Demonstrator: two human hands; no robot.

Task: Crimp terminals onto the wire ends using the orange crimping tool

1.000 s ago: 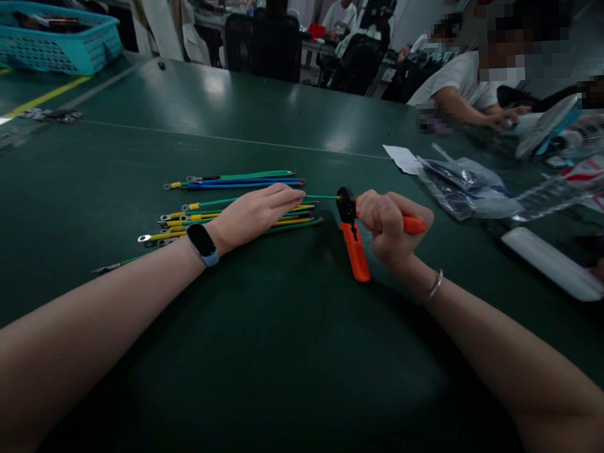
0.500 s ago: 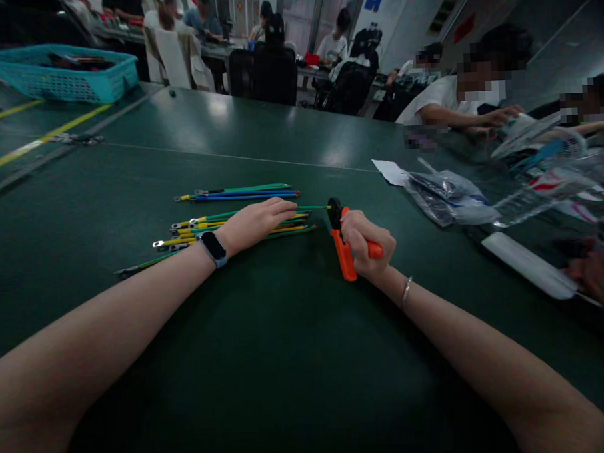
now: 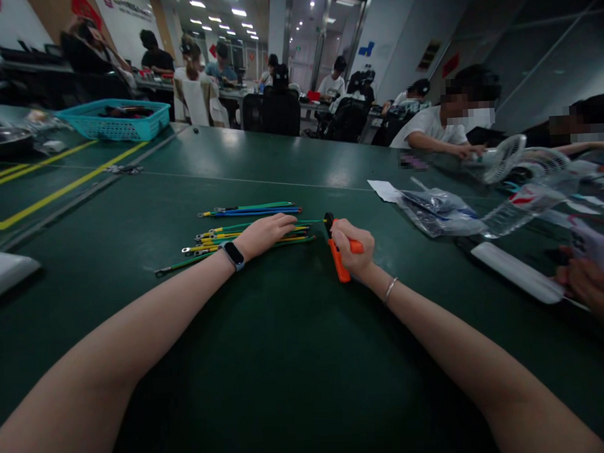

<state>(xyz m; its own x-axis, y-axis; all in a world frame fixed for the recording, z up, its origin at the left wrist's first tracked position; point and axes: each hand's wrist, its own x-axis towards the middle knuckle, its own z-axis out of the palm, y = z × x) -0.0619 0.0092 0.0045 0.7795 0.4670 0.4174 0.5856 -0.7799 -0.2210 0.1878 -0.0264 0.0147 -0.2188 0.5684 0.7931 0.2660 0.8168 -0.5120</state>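
Several yellow, green and blue wires with metal ring ends (image 3: 217,238) lie side by side on the dark green table (image 3: 287,347). My left hand (image 3: 267,235) rests flat over their middle, its fingers stretched out to the right. From beneath those fingers a thin green wire (image 3: 312,221) runs right to the dark jaws of an orange-handled tool (image 3: 337,258). Wrapped round the tool's handles is my right hand (image 3: 353,246). A smaller group of blue and green wires (image 3: 256,211) lies just beyond my left hand.
At the right are clear plastic bags (image 3: 434,211), a plastic bottle (image 3: 524,207), a white bar-shaped object (image 3: 517,272) and another person's hand (image 3: 595,287). A turquoise basket (image 3: 127,128) stands at the back left, a white object (image 3: 6,273) at the left edge.
The camera view has tilted up and shifted left, showing more of the room and the white object at the left. My hands keep about the same places at the wires and the tool.
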